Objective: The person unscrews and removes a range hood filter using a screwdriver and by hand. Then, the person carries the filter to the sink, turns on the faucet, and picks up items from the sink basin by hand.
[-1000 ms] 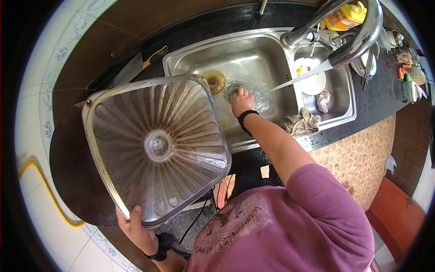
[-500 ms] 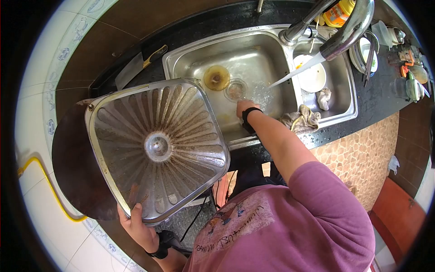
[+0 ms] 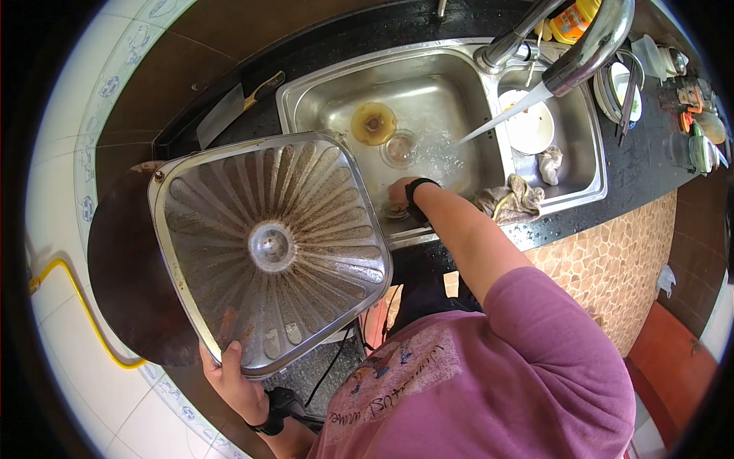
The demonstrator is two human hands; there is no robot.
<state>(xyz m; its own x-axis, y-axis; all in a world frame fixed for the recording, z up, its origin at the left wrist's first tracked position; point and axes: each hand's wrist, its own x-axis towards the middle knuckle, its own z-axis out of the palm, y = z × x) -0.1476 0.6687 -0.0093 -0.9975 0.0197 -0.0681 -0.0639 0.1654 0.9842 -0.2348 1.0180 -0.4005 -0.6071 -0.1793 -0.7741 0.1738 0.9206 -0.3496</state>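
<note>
Filter panel (image 3: 271, 249): silver, radial ribs, brown grease staining. Sink (image 3: 428, 96): steel grey. Worktop (image 3: 627, 176): black. Bottle (image 3: 573, 23): yellow-orange.

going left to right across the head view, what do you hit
yellow hose → metal filter panel → right hand → grey rag → white bowl → orange items at the counter's end

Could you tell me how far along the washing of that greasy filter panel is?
Early. Done: the tap runs into the sink. In hand: the left hand holds the filter panel outside the basin, brown grease in its ribs; the right hand reaches the sink floor. Left: wetting and scrubbing the whole panel.
</note>
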